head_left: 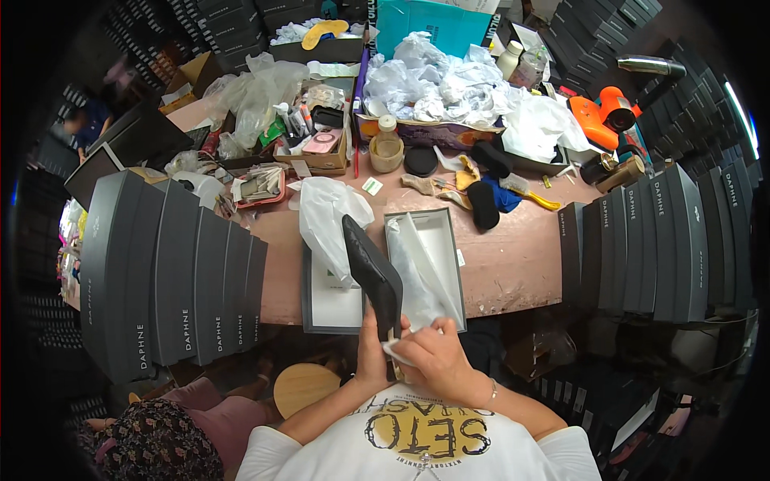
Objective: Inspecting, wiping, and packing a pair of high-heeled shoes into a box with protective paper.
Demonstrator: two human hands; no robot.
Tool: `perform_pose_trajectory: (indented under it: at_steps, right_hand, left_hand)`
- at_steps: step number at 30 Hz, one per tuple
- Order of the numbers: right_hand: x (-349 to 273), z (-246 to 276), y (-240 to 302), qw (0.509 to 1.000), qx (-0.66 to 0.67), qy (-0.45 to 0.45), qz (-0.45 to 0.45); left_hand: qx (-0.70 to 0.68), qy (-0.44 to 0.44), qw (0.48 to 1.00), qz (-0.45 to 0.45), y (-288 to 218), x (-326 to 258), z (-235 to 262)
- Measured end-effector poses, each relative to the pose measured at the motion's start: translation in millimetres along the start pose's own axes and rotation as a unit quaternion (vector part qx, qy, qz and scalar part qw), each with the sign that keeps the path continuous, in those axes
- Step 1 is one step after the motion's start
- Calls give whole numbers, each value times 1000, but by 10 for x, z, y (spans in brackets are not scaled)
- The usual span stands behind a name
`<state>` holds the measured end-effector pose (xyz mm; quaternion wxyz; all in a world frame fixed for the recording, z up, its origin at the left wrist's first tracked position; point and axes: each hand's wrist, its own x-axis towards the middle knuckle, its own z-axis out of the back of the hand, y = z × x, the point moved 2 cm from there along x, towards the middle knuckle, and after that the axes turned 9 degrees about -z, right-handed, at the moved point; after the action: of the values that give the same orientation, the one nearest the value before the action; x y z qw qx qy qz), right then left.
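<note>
A black pointed-toe shoe (373,271) is held above the table's near edge, its toe pointing away from me. My left hand (370,349) is closed round its heel end; some of those fingers are hidden behind it. Pressed to the same end, my right hand (435,360) pinches a small white cloth or wad of paper (391,350). Beyond the shoe lies an open grey shoebox (455,272), with a shoe-like shape in white wrapping (411,268) inside. To its left, crumpled white paper (327,210) rests over a grey box part with a white inside (325,311).
Dark shoeboxes stand in rows at the left (180,272) and right (654,240). Farther back are a purple box of crumpled paper (433,135), a jar (387,148), a yellow-handled brush (539,199) and an orange tool (595,122). A person in pink (216,413) sits at lower left, near a round wooden stool (307,390).
</note>
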<state>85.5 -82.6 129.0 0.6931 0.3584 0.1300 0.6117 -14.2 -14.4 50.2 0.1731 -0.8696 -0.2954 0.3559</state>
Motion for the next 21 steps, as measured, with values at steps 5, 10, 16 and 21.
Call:
perform_pose_trajectory:
  at_steps: [5, 10, 16, 21]
  right_hand:
    - [107, 30, -11, 1000, -12, 15, 2]
    - [63, 25, 40, 1000, 1, 21, 7]
    - [48, -14, 15, 1000, 21, 23, 3]
    - [150, 6, -11, 1000, -19, 11, 22]
  left_hand:
    - [-26, -49, 998, -12, -90, -35, -193]
    - [23, 23, 999, 22, -99, -51, -9]
    - [-21, 7, 1000, 13, -98, -14, -31]
    - [-8, -82, 996, -33, -97, -1, -179]
